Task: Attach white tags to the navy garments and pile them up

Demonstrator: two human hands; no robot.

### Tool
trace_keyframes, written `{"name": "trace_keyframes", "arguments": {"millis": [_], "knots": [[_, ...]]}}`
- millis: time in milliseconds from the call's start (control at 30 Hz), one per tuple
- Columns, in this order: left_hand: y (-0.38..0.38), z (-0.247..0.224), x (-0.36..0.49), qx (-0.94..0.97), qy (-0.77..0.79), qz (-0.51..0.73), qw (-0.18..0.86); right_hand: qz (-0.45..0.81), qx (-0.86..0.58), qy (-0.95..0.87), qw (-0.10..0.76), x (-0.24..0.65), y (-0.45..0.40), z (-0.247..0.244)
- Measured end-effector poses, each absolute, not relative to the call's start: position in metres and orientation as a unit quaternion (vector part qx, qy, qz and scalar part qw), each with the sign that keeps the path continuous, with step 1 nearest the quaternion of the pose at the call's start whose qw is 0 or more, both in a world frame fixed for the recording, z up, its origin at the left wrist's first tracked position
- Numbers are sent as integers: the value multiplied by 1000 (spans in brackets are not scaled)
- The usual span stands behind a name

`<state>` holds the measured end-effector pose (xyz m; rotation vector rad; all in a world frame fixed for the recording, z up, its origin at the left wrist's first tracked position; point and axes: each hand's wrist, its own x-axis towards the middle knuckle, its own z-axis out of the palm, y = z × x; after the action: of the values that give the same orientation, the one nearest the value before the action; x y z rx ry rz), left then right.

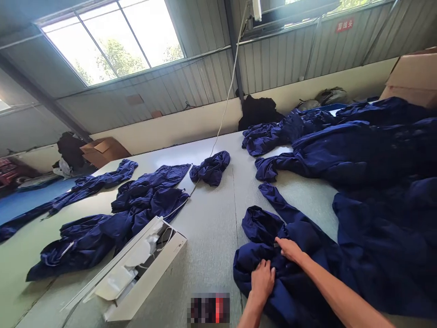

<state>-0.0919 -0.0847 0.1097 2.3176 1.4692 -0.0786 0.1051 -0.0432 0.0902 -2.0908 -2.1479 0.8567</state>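
Observation:
A navy blue garment [307, 237] lies bunched on the table at the lower right, one sleeve stretched toward the table's middle. My left hand [262, 280] presses into its folds with curled fingers and grips the cloth. Just above and to the right, my right hand [289, 249] is closed on the same garment, pinching fabric near a rolled fold. A small pale thing shows beside its fingertips, too small to name. The undersides of both hands are hidden.
More navy garments [351, 159] are heaped at the right, others [150, 191] at the left. An open long white carton [146, 273] stands left of my hands. A white cord [227, 105] hangs down to the table [211, 237]. Cardboard boxes [411, 75] stand behind.

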Motion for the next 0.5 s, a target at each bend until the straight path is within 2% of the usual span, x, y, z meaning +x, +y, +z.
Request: {"name": "trace_keyframes", "arguments": {"millis": [233,500], "knots": [[-108,106,-98,799,551,-20,241,302,-695,-653,1,106,-48,81],[-117,97,-101,774,565,-23,285,304,-720,-622,56,104,-60,86]]}}
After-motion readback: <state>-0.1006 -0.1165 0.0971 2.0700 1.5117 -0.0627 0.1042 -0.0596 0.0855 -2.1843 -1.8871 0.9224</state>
